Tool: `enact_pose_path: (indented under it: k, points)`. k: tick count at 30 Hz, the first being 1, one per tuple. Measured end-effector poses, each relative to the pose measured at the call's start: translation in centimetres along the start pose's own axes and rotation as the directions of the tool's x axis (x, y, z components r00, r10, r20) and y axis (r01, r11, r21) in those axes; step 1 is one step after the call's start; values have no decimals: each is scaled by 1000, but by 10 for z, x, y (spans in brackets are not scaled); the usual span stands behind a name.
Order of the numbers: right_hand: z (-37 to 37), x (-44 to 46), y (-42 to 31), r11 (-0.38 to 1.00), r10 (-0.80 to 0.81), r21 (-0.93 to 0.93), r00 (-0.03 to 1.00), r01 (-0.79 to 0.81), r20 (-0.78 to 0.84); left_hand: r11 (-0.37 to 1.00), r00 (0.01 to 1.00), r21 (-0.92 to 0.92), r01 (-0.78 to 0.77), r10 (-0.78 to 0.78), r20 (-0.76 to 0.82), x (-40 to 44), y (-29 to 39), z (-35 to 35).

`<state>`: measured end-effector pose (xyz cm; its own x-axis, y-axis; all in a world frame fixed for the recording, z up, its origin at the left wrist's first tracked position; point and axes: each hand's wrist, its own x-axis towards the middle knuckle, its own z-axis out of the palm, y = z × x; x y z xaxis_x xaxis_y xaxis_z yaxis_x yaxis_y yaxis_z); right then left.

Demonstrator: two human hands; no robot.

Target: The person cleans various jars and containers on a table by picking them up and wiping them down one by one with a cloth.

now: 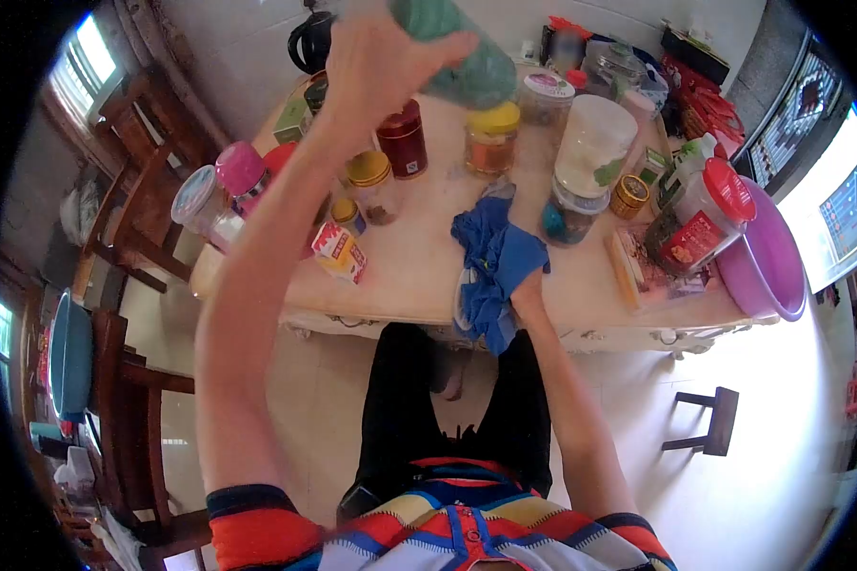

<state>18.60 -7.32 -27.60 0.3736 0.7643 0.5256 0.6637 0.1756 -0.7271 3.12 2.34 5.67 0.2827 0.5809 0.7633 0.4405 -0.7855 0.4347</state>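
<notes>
Above the table [405, 276], a green see-through container [476, 71], its long axis slanting from ten to four o'clock, is grasped by the left hand [357, 62]; at its six o'clock, a blue cloth [490, 257] is gripped by the nearer right hand [529, 288].

green container [468, 59] cropped, right hand [528, 289] half-hidden

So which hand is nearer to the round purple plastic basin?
Right. Your right hand, gripping crumpled blue cloth, is left of the purple basin; your left hand, raised with a green container, is farther left.
</notes>
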Motion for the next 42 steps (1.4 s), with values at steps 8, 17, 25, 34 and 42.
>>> enact_pose_path:
  k: [8,17,25,34,42]
  points:
    - [-8,10,-13,960,-196,-203,980,195,12,934,999,357,12,5,-47,84,-46,43]
    - [-18,18,-38,960,-210,-161,970,228,124,853,992,509,120,-88,-87,100,-128,96]
    - [-17,19,-36,923,-90,-342,962,178,258,805,974,573,150,-220,54,86,-179,120]
    - [-19,26,-47,965,-110,-212,973,153,202,704,960,703,100,-253,117,83,-253,145]
    - [-16,17,-34,950,-134,-248,967,187,217,684,930,725,82,-314,191,84,-262,142]
